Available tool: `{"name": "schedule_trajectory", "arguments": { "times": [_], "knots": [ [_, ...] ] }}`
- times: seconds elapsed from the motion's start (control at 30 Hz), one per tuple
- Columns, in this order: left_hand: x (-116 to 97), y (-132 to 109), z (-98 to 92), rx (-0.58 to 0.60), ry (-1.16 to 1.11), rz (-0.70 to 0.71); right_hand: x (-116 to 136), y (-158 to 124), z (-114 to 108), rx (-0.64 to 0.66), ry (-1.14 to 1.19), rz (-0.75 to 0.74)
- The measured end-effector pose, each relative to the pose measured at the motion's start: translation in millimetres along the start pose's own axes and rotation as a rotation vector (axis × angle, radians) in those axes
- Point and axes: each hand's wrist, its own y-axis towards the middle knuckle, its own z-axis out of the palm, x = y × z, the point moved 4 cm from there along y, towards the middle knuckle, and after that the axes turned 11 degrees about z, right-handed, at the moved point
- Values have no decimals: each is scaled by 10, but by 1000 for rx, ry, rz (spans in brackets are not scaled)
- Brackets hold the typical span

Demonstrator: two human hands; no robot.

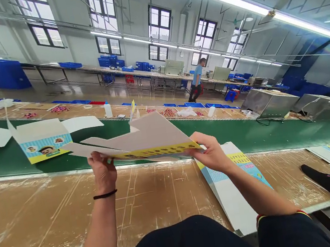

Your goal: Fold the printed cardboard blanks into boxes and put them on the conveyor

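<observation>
- And here's the carton point(151, 136), half-folded, held up over the bench's point(153, 208) far edge!
- Left hand point(104, 175) pinching its left end, right hand point(209, 150) clasping the other.
- Danger: uneven squeezing could crease those loose flaps; a dipping right end might knock the blank point(238, 203) below.
- Labels? A yellow band, dark little marks; no brand or word readable from here.
</observation>
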Motion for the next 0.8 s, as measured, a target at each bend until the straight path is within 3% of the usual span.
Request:
{"name": "schedule_trajectory", "arguments": {
  "times": [0.17,0.3,0.4,0.57,0.73,0.8],
  "knots": [
    [-270,172,-131,-64,37,208,113,-66,453,162,-111,-126],
    [-393,311,-230,-151,22,271,238,-173,715,185,-131,-406],
    [-542,385,-294,-164,71,288,289,-217,752,134,-75,-500],
    [-835,310,-401,-235,82,368,195,-104,729,91,22,-407],
    [-1067,55,-474,-392,166,632,-95,20,865,1,123,-179],
    [-1143,10,-485,-342,169,645,-265,44,961,34,124,-149]
  ]
}}
